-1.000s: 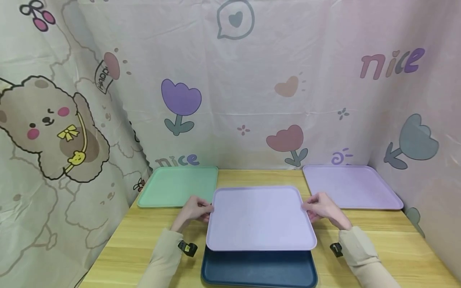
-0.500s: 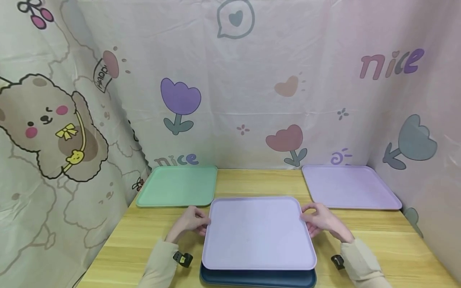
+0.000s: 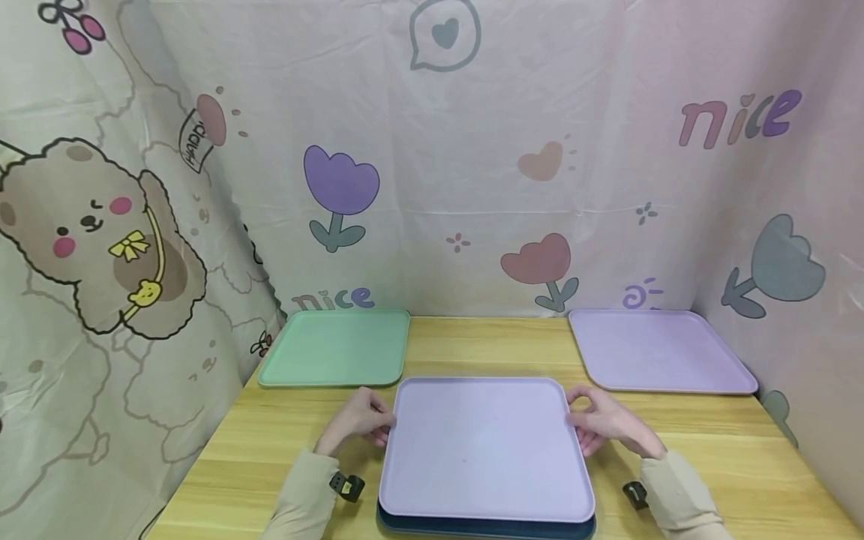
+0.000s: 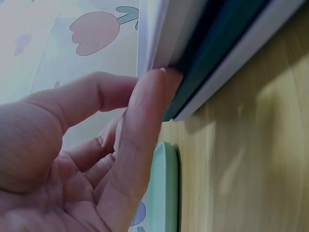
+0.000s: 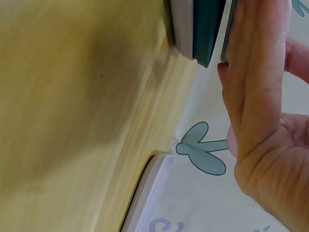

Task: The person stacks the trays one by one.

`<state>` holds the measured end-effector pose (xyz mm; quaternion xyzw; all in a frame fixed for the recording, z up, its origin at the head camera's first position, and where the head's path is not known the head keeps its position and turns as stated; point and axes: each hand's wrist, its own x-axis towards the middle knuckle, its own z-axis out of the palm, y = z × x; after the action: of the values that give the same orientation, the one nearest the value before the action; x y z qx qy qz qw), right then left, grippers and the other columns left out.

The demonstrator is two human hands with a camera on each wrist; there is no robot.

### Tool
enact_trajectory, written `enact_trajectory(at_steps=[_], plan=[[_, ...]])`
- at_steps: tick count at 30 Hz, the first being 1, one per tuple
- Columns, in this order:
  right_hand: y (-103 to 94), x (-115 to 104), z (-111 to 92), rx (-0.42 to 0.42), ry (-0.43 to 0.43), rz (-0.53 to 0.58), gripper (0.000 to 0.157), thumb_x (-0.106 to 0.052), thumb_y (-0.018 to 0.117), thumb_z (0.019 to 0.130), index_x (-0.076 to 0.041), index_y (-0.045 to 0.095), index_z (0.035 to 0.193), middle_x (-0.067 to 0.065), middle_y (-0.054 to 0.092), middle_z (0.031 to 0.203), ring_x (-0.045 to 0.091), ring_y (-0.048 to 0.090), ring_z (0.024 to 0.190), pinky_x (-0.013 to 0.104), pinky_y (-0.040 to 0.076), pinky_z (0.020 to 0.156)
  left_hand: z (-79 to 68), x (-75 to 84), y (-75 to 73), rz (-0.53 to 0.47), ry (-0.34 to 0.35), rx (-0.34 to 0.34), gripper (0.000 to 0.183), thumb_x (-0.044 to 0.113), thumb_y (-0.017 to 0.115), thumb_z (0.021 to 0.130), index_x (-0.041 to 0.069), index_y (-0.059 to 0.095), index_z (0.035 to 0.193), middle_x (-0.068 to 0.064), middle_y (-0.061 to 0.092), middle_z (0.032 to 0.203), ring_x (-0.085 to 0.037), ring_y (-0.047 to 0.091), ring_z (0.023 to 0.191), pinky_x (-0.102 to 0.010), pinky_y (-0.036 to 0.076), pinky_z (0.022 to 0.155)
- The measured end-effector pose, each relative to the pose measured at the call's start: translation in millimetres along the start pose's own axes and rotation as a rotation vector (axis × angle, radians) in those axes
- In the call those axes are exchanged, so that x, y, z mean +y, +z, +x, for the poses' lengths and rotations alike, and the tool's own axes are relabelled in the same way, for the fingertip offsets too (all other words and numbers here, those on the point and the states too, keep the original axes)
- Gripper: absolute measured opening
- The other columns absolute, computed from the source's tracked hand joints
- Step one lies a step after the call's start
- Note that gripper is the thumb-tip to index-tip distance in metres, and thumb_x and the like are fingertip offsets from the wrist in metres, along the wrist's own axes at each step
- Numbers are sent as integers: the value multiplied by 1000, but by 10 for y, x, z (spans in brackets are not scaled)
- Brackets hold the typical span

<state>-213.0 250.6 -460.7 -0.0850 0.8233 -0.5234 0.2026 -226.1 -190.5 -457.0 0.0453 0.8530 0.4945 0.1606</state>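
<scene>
My left hand and right hand each pinch a side edge of a lavender tray near the table's front. Directly beneath it, a dark blue tray shows as a strip along the front. The left wrist view reveals thumb and finger on the held tray's rim, just above the dark tray. Under that lies a pale tray, its edge also visible in the right wrist view. A narrow gap separates the held tray from the dark tray on the right side.
At the back left of the wooden table lies a green tray. Another lavender tray lies at the back right. A printed curtain hangs behind and along both sides.
Both hands have brought the lavender tray nearer and down over the dark blue tray, covering most of it. The green tray and the back-right lavender tray stay in place.
</scene>
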Motion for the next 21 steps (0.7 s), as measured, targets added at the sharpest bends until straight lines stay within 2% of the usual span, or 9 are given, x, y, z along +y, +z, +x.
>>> enact_trajectory(at_steps=[9, 16, 21], plan=[[21, 45, -11, -31, -13, 19, 71, -5, 61, 93, 7, 23, 151, 10, 67, 66, 16, 66, 52, 48, 62, 55, -69, 76, 49, 52, -18, 48, 7, -7, 65, 83, -8, 71, 81, -13, 70, 66, -10, 63, 47, -30, 62, 51], [28, 57, -11, -61, -24, 14, 74, -5, 60, 93, 8, 19, 153, 9, 66, 65, 15, 66, 52, 47, 63, 55, -103, 71, 94, 135, 38, 87, 7, -9, 64, 80, -8, 69, 75, -10, 67, 61, -9, 60, 44, -30, 60, 48], [37, 40, -15, -65, -15, 10, 73, -4, 59, 93, 8, 19, 152, 10, 66, 66, 15, 66, 51, 45, 63, 55, -96, 64, 103, 164, 44, 99, 8, -8, 66, 79, -6, 69, 72, -10, 68, 60, -11, 62, 45, -30, 60, 48]])
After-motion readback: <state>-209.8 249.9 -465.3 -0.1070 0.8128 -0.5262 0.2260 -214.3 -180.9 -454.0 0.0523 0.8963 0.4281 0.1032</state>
